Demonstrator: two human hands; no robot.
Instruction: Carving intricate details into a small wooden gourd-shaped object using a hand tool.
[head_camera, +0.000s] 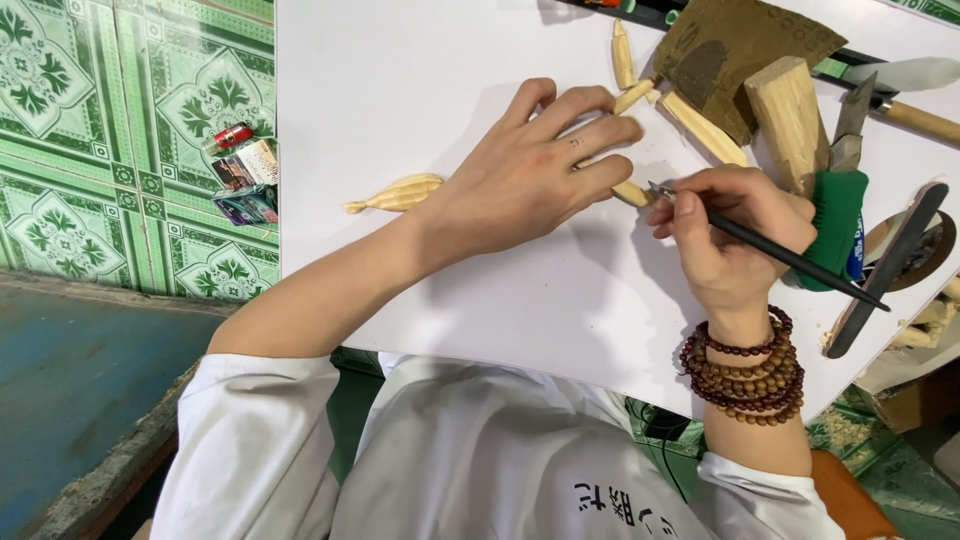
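1. One small pale wooden piece (630, 193) lies on the white worktop (400, 80), pinned under the fingertips of the left hand (530, 165), which lies flat with fingers spread.
2. One thin dark carving tool (770, 250) is gripped pen-fashion by the right hand (725, 235), fingers closed round it, its tip touching the piece.
3. Four more carved pale pieces lie near: three (640, 75) just above the left hand, one ribbed piece (400, 193) beside the left wrist.
4. One sheet of brown sandpaper (740, 45), one wooden block (790, 115) and one green-handled tool (835, 225) lie beyond the right hand.
5. Several strands of brown bead bracelets (745, 370) circle the right wrist.
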